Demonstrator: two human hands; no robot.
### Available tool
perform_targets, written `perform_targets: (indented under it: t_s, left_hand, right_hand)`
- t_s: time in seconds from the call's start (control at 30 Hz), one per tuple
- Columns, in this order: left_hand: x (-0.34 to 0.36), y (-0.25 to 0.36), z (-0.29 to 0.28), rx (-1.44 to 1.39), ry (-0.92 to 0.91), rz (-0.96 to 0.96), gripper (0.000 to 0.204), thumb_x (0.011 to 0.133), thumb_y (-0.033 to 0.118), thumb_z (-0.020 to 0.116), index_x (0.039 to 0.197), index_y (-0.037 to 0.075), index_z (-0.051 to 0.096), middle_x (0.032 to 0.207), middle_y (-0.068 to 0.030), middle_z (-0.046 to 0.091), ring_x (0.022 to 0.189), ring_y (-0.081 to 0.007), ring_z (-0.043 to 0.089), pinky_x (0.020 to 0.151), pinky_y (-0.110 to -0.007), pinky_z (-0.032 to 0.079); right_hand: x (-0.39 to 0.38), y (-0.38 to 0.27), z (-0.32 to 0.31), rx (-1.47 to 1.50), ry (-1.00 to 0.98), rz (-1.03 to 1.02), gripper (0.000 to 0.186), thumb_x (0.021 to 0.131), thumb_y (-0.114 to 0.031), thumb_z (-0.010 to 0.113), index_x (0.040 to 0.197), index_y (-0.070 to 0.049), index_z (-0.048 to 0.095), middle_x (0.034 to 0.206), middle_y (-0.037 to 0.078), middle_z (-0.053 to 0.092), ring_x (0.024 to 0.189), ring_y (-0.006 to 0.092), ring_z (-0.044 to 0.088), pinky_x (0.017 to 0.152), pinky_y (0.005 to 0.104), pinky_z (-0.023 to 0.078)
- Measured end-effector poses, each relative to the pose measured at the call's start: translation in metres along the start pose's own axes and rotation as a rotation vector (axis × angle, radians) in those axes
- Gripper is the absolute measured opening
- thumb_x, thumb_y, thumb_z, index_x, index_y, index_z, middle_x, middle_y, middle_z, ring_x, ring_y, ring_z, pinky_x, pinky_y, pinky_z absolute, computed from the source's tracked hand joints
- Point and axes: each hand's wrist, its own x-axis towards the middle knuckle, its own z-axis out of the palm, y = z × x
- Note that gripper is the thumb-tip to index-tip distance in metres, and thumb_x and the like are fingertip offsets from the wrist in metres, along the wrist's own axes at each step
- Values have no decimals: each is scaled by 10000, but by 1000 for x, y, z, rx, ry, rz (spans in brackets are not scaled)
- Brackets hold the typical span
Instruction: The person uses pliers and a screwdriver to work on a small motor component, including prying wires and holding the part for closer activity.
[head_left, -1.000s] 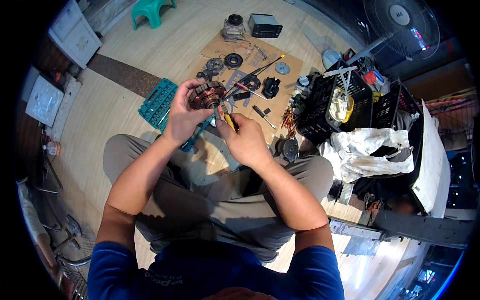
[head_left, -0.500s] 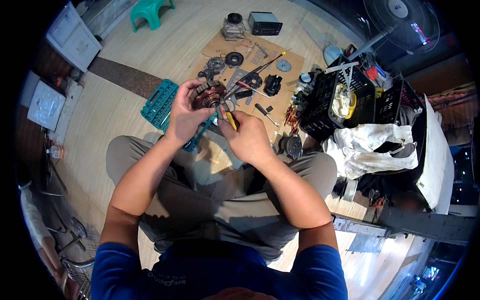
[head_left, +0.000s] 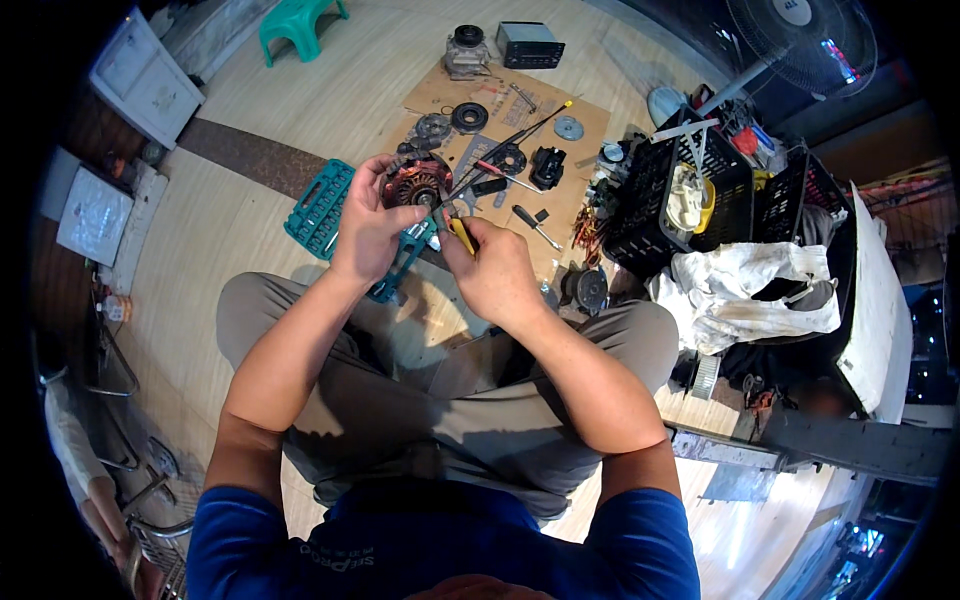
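My left hand [head_left: 372, 225] is closed round the edge of a motor armature [head_left: 415, 180], a round part with copper windings and a dark hub. Its wound face is turned up toward me. In my right hand [head_left: 492, 262] is a pair of pliers with yellow handles [head_left: 462, 236]. Their dark jaws reach to the lower right of the armature, close to my left thumb; whether they touch it I cannot make out. Below both hands lies a sheet of cardboard [head_left: 585, 112] with loose parts on it.
A teal socket set case [head_left: 318, 215] lies open beyond my left knee. A screwdriver [head_left: 537, 227], a black ring [head_left: 469, 118] and a car radio [head_left: 530, 46] lie ahead. Black crates [head_left: 640, 215], white cloth [head_left: 745, 290] and a fan [head_left: 800, 45] stand right; a green stool [head_left: 295, 30] is far left.
The armature has been tilted, so its copper-wound face shows more fully now. My left thumb has straightened a little. The pliers have stayed nearly in place.
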Motion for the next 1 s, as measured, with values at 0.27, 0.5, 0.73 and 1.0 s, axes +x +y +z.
perform_targets:
  t_s: [0.27, 0.5, 0.73, 1.0]
  left_hand:
    - [0, 11, 3, -85, 26, -70, 596, 714, -82, 641, 1245, 27, 395, 1176, -149, 584, 1112, -253, 586, 990, -362, 468]
    - [1, 30, 5, -201, -35, -167, 538, 758, -30, 605, 1253, 22, 400, 1206, -163, 566, 1103, -256, 595, 953, -375, 499]
    - [4, 11, -16, -199, -94, -140, 480, 767, -39, 586, 1210, 18, 410, 1196, -158, 560, 1112, -273, 592, 948, -395, 513]
    - [4, 16, -18, -181, -22, -167, 498, 776, -44, 592, 1231, 14, 399, 1235, -164, 540, 1132, -285, 581, 978, -418, 493]
  right_hand:
    - [5, 12, 8, 261, -59, 35, 194, 904, -181, 598, 924, 2, 660, 659, 86, 574, 590, 205, 536, 551, 324, 423]
    - [6, 5, 1, 566, -223, 150, 182, 946, -179, 571, 953, -22, 665, 638, -60, 513, 541, 17, 411, 478, 203, 312]
    - [15, -2, -25, 656, -36, 114, 176, 945, -188, 582, 878, -34, 634, 645, -71, 519, 539, -3, 422, 474, 192, 317]
    - [41, 88, 24, -342, 21, -6, 420, 887, -370, 586, 907, 49, 604, 795, 189, 656, 793, 327, 669, 737, 437, 508]
